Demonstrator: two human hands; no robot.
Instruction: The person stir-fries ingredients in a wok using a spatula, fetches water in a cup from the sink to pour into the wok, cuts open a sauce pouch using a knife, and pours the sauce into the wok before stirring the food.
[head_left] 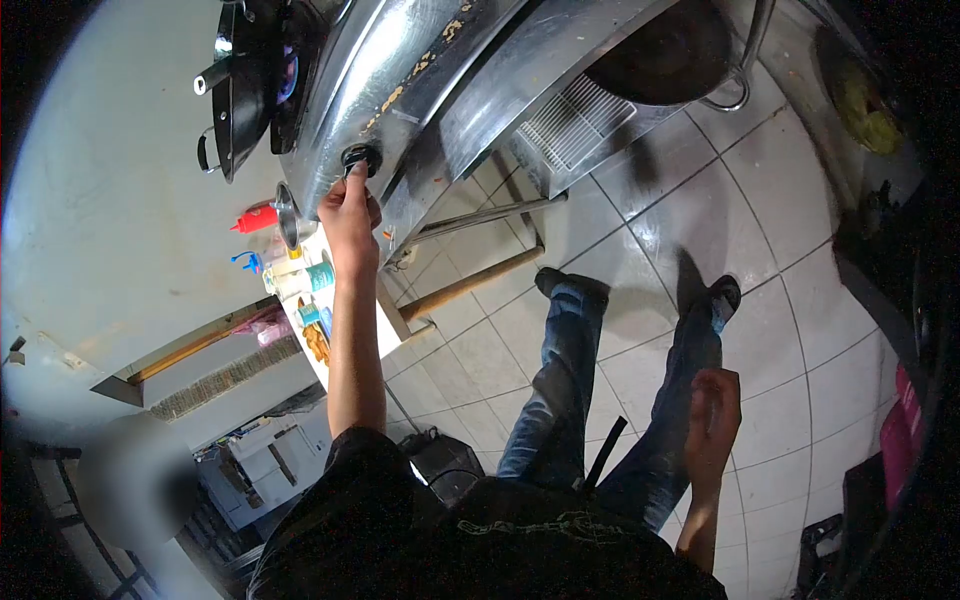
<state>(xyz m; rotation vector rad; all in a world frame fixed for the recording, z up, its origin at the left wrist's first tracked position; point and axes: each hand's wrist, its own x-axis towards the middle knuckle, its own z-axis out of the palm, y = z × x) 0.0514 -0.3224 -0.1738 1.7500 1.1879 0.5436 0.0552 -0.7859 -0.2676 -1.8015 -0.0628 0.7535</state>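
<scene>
My left hand (350, 218) reaches out to the stove's steel front. Its thumb and fingers are closed round a black control knob (361, 160). Above the knob, a black wok (245, 110) with side handles sits on a burner, where a blue flame (289, 76) shows. Down by my right leg hangs my right hand (714, 410), its fingers loosely curled with nothing visible in them. It touches none of the kitchen equipment.
A side table holds a red squeeze bottle (257, 218), a metal bowl (288, 216) and several containers. Another large dark pan (665, 50) is at the top right. Steel and wooden bars (475, 284) run low beside my feet on the tiled floor (770, 350).
</scene>
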